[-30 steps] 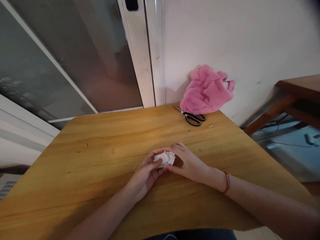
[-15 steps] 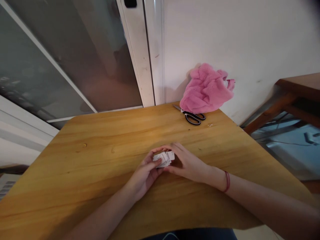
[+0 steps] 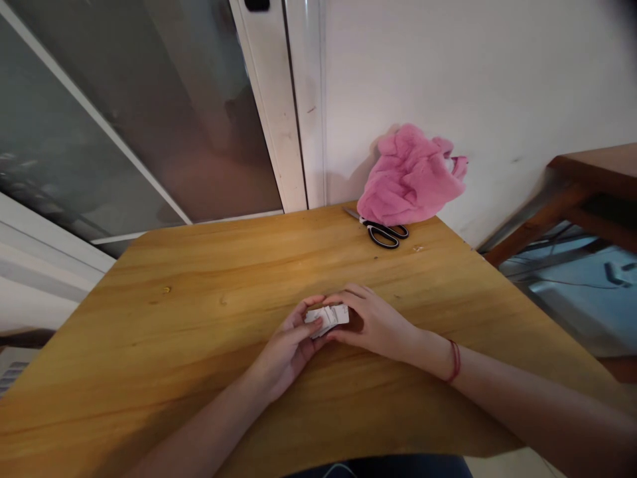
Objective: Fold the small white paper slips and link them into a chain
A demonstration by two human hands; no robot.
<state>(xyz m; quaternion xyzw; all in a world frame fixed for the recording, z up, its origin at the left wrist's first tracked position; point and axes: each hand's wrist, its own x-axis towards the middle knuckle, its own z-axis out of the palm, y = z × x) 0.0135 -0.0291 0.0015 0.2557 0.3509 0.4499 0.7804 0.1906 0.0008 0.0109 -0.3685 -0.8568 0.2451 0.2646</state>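
Note:
A small stack of white cards point(image 3: 328, 318), unevenly fanned, is held just above the wooden table point(image 3: 209, 265). My left hand point(image 3: 293, 342) grips the stack from the left, its thumb lying across the top card and its fingers behind and beneath. From the right, my right hand point(image 3: 371, 322) curves around the cards, thumb at the near edge and fingers at the far edge. A red cord bracelet point(image 3: 454, 362) circles the right wrist. What is printed on the cards is too small to read.
Black-handled scissors point(image 3: 385, 236) lie near the table's far edge, partly under a pink fluffy cloth point(image 3: 411, 179). Behind stand a white wall point(image 3: 472, 73) and a glass sliding door point(image 3: 199, 119). Another wooden table point(image 3: 597, 166) is at the right.
The cards have shifted slightly within the hands, and the fanned layers look closer together. Both hands stay in nearly the same place around them.

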